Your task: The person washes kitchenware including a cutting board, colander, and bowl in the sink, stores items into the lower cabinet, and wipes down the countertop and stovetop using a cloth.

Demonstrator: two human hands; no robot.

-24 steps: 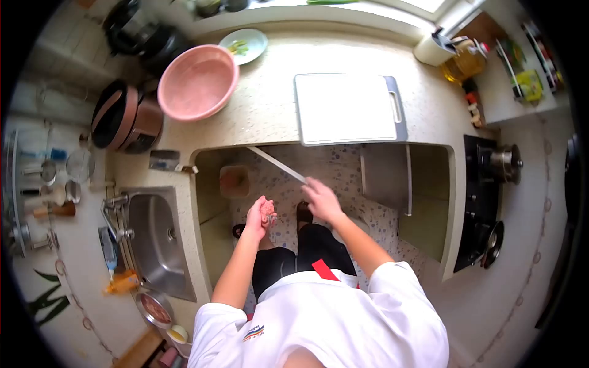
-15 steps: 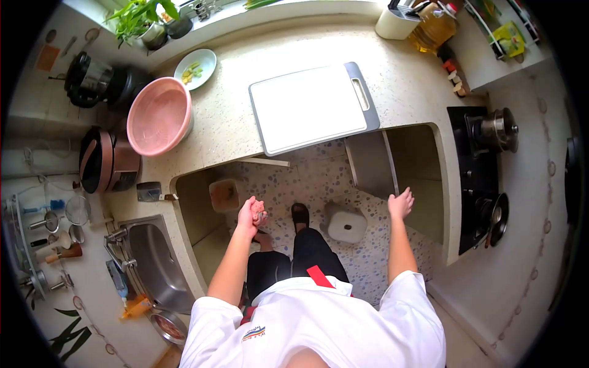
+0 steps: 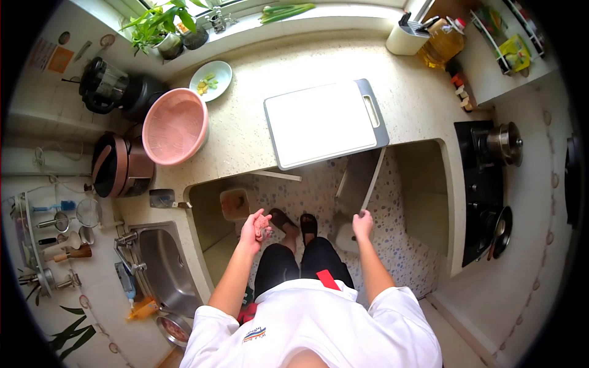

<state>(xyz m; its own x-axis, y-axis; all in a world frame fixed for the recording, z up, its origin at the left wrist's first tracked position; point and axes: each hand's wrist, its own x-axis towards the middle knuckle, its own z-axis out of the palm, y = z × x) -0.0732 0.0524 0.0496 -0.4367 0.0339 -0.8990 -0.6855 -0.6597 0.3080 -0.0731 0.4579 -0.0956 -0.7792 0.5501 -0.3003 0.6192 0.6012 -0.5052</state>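
Note:
My left hand (image 3: 251,233) is closed round a lump of pinkish raw meat (image 3: 262,224), held over the floor in front of the counter opening. On the right, my right hand (image 3: 362,226) has its fingers closed on the lower edge of a cabinet door (image 3: 373,181), which stands partly swung out under the counter. A white cutting board with a grey rim (image 3: 328,122) lies above, at the counter's front edge. To its left are a pink basin (image 3: 175,126) and a plate (image 3: 210,80) with chopped green and yellow pieces.
The sink (image 3: 169,270) is at the left, with a metal bowl (image 3: 174,329) of meat below it. A stove (image 3: 475,202) with pans is at the right. A white stool (image 3: 347,238) stands on the floor near the door, and a cabinet door edge (image 3: 277,175) juts out left.
My right hand has moved left and taken hold of the right cabinet door, which has swung left. The view has shifted, and my feet are now side by side.

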